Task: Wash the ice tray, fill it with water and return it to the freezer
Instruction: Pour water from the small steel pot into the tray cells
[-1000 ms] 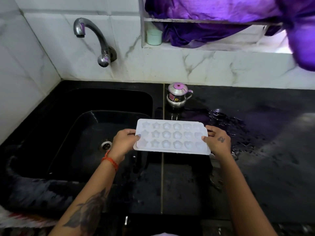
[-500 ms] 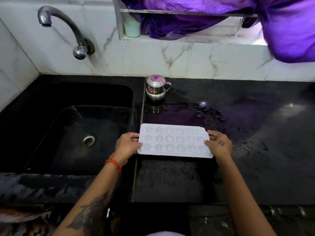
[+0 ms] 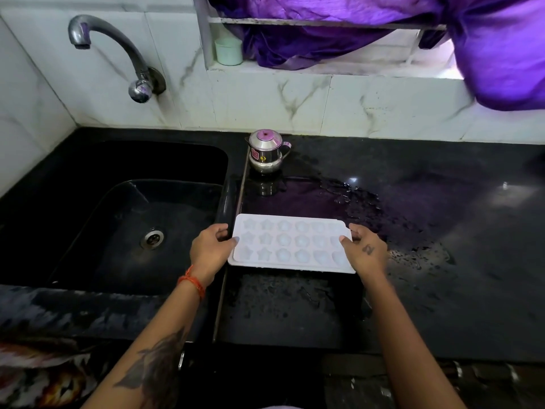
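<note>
A white ice tray (image 3: 290, 242) with star and round moulds is held level over the wet black counter (image 3: 442, 261), just right of the sink (image 3: 124, 225). My left hand (image 3: 211, 250) grips its left short edge, thumb on top. My right hand (image 3: 365, 250) grips the right short edge the same way. The moulds look pale and glossy; I cannot tell if they hold water. The curved steel tap (image 3: 118, 54) on the tiled wall is off, with no water running.
A small steel pot with a pink lid (image 3: 267, 152) stands at the back of the counter behind the tray. Water puddles spread across the counter to the right. A pale cup (image 3: 228, 51) and purple cloth (image 3: 413, 31) fill the window ledge above.
The tray, held in both hands, has shifted from over the sink's right edge to over the counter. The view has swung right along with it.
</note>
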Available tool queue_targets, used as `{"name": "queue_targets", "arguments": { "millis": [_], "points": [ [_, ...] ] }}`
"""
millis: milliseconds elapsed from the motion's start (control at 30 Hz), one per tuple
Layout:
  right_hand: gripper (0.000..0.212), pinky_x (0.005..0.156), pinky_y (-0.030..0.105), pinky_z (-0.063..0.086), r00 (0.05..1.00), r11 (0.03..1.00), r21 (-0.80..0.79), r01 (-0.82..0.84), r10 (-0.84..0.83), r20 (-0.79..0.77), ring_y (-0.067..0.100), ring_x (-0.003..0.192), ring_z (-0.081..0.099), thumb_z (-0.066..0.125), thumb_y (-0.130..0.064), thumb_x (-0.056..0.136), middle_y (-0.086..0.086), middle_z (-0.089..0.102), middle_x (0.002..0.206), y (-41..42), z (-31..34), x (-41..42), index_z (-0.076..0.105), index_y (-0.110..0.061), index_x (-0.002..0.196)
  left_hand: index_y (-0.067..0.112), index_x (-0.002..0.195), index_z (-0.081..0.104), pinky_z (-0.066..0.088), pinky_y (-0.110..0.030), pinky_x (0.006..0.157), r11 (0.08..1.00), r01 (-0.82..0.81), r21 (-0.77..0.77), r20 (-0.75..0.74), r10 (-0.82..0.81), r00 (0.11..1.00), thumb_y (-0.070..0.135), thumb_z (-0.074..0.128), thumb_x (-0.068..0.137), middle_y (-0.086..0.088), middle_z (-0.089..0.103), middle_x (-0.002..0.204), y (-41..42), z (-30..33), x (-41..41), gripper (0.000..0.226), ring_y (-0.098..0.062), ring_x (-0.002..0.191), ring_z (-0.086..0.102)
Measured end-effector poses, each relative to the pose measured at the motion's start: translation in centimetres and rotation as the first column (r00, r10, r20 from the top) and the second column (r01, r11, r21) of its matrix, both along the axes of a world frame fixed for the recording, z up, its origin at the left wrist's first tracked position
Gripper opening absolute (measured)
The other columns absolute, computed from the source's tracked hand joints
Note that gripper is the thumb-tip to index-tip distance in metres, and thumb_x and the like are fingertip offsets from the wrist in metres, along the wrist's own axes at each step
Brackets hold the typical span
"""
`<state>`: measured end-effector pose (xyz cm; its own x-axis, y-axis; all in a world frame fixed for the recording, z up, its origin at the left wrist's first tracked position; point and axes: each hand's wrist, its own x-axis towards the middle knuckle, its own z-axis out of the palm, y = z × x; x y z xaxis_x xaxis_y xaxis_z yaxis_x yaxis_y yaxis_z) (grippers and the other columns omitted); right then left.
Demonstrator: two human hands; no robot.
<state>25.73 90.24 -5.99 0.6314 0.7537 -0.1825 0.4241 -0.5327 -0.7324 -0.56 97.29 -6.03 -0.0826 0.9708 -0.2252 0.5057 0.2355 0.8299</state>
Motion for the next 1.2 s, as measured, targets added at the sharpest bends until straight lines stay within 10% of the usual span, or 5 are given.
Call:
{"name": "queue_targets", "arguments": {
  "millis": [767, 1200],
  "points": [
    [0.058, 0.107, 0.040, 0.039, 0.988, 0.940, 0.307, -0.148, 0.156, -0.004, 0.018, 0.126, 0.048, 0.046, -0.055, 0.091, 0.003, 0.052, 0.137, 15.1, 3.0, -1.0, 0.049, -0.019, 0.136, 0.018, 0.147, 0.024, 0.035, -0.043, 0.110, 0.976, 0.096, 0.197, 0.124, -0.122, 0.985, 0.037, 0.074, 0.076, -0.007, 0.035, 0.150, 12.5, 2.1, 7.2, 0.089, -0.024, 0.136, 0.036],
    [0.061, 0.105, 0.036, 0.039, 0.952, 0.935, 0.226, -0.272, 0.296, -0.081, 0.019, 0.125, 0.048, 0.044, -0.058, 0.091, 0.006, 0.053, 0.135, 23.8, 2.1, -2.7, 0.049, -0.017, 0.135, 0.015, 0.150, 0.012, 0.027, -0.031, 0.110, 0.973, 0.170, 0.155, 0.144, -0.192, 0.971, 0.037, 0.082, 0.067, -0.005, 0.034, 0.152, 18.7, -0.7, 9.2, 0.111, -0.021, 0.139, 0.032]
  ]
}}
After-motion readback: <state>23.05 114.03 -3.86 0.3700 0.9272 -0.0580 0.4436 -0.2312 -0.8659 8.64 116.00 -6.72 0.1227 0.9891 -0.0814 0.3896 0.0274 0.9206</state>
